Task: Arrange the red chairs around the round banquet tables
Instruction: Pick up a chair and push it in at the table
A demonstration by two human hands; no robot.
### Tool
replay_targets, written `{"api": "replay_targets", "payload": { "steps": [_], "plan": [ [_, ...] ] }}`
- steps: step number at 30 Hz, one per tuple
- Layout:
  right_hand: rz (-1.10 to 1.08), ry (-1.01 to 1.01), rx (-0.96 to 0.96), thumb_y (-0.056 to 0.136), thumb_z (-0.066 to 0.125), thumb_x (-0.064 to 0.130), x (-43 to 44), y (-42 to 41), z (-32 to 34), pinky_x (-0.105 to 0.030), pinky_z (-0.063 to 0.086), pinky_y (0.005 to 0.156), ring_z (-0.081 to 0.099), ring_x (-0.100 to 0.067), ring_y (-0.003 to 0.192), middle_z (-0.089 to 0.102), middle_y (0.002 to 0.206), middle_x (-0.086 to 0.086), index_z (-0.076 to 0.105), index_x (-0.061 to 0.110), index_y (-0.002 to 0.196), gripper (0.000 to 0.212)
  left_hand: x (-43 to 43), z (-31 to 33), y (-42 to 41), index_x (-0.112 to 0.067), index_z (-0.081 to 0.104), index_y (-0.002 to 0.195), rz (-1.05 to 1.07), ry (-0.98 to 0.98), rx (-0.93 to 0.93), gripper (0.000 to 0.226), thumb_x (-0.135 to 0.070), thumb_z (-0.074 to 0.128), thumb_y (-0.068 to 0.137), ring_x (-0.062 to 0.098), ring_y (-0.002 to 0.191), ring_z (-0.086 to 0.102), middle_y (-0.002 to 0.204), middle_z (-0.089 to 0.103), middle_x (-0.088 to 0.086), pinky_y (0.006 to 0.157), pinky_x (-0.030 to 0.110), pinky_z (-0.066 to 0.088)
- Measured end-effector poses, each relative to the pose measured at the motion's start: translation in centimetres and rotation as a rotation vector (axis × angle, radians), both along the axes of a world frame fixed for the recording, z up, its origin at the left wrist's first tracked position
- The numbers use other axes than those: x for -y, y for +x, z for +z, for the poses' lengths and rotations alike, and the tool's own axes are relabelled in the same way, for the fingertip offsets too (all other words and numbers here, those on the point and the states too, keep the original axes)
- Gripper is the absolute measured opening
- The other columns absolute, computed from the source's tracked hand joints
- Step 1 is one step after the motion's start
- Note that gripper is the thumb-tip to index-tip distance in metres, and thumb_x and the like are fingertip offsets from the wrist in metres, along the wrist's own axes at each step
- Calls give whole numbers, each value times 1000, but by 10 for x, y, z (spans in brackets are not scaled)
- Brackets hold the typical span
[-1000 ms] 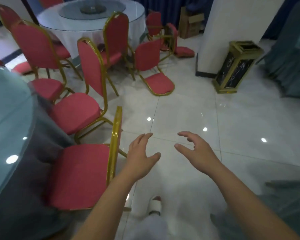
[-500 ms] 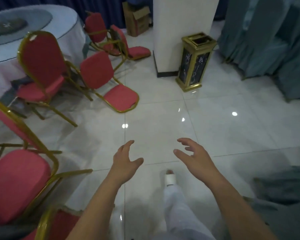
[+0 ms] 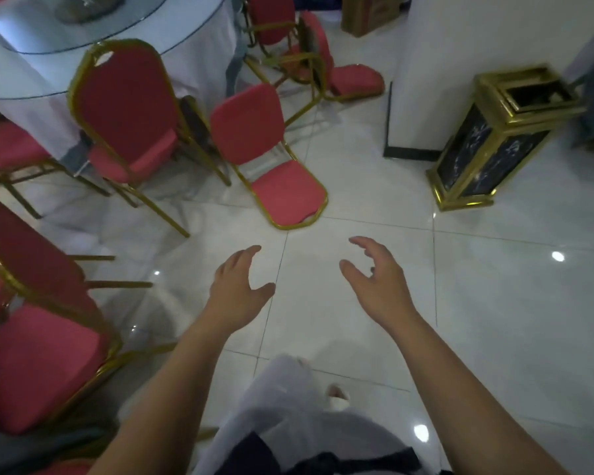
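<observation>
Reaching forward over the tiled floor, my left hand and right hand hang side by side. Each grip is released, the fingers spread and loosely curved, holding nothing.

The red chair I judge to be next lies ahead and a little left. Its seat frame seems to sit low on the floor, and its backrest rises on the far side, toward the round counter. It runs from the seat edge near me up and leftward to the backrest. My left hand is nearer that edge, with bare floor between.

An upright chair already stands against the counter. Another chair is close on my left.

A gold-trimmed litter bin stands just beside the white pillar. Its opening is dark, so I cannot tell what it holds.
</observation>
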State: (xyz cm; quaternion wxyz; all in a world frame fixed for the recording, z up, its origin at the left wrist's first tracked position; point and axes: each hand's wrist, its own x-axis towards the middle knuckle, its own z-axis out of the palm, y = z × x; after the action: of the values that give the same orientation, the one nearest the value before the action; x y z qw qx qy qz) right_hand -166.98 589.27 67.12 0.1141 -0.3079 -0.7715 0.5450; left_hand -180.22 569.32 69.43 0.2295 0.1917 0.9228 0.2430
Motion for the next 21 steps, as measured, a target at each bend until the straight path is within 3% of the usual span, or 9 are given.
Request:
{"api": "replay_targets", "payload": {
  "steps": [3, 10, 14, 18, 21],
  "plan": [
    [133, 56, 19, 91, 68, 31, -47, -56, -11, -16, 30, 102, 42, 2, 123, 48, 134, 17, 55, 28, 136, 47, -46, -21, -51, -32, 29, 151, 31, -21, 42, 74, -34, 67, 88, 29, 144, 22, 158, 28, -2, 115, 48, 26],
    [195, 164, 193, 92, 67, 33, -190, -179, -18, -17, 28, 103, 40, -1, 127, 45, 138, 15, 51, 30, 139, 50, -172, -73, -199, -26, 28, 153, 94, 20, 153, 78, -31, 69, 87, 32, 145, 23, 158, 27, 6, 116, 50, 26],
    [220, 208, 279, 92, 67, 32, -266, -232, -15, -8, 24, 99, 41, -2, 127, 46, 138, 12, 49, 28, 141, 53, -244, -95, -276, -24, 30, 152, 112, 23, 223, 78, -29, 71, 85, 33, 143, 28, 156, 30, 9, 115, 47, 27],
    [237, 209, 351, 92, 66, 32, -340, -284, -27, -21, 31, 105, 42, -9, 130, 45, 145, 6, 48, 26, 143, 55, -302, -119, -335, -23, 28, 153, 177, -70, 275, 80, -27, 69, 84, 36, 141, 29, 156, 30, 11, 114, 48, 30],
    [299, 151, 416, 92, 65, 31, -391, -335, -55, -5, 32, 92, 48, 7, 112, 45, 145, 5, 50, 27, 140, 51, -329, -144, -365, -20, 31, 152, 329, -48, 363, 76, -23, 68, 85, 36, 138, 34, 153, 33, 14, 113, 47, 32]
  ]
}}
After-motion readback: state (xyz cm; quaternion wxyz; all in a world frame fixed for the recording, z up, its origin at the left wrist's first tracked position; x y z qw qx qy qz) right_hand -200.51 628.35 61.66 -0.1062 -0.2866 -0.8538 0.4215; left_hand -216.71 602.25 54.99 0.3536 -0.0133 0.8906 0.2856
